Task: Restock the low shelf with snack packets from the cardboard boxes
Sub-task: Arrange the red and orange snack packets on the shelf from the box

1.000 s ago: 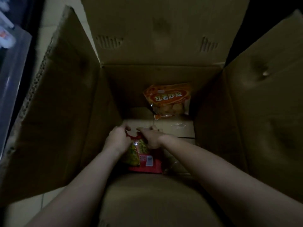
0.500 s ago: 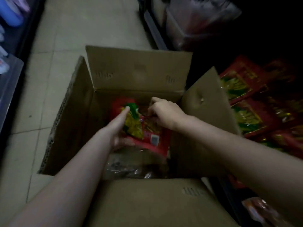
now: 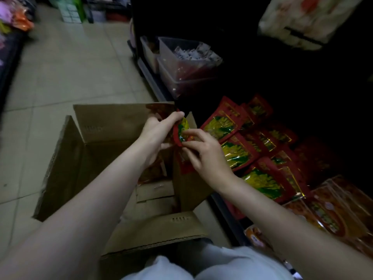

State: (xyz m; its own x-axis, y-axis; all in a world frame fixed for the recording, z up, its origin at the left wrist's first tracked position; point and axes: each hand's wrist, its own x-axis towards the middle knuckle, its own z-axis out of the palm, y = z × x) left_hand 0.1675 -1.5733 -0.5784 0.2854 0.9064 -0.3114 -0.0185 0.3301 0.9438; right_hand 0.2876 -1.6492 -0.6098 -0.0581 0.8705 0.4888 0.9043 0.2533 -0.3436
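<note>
Both hands hold a red snack packet (image 3: pixel 181 131) with a green and yellow picture above the right wall of the open cardboard box (image 3: pixel 105 130). My left hand (image 3: pixel 159 130) grips the packet from the left, thumb and fingers curled round it. My right hand (image 3: pixel 203 152) pinches its right edge. Inside the box lie more packets (image 3: pixel 153 170) in the dark. On the low shelf (image 3: pixel 228 211) to the right lie several matching red packets (image 3: pixel 260 158) in rows.
Orange packets (image 3: pixel 335 215) fill the shelf's near right part. Clear plastic bins (image 3: pixel 187 63) with small sachets stand further along the shelf. The tiled floor (image 3: pixel 66 73) lies left of the box. My knees in pale trousers (image 3: pixel 201 265) show at the bottom.
The hands have lifted the red packet out of the box and moved it right, toward the shelf. My view has swung up and right, so the shelf shows.
</note>
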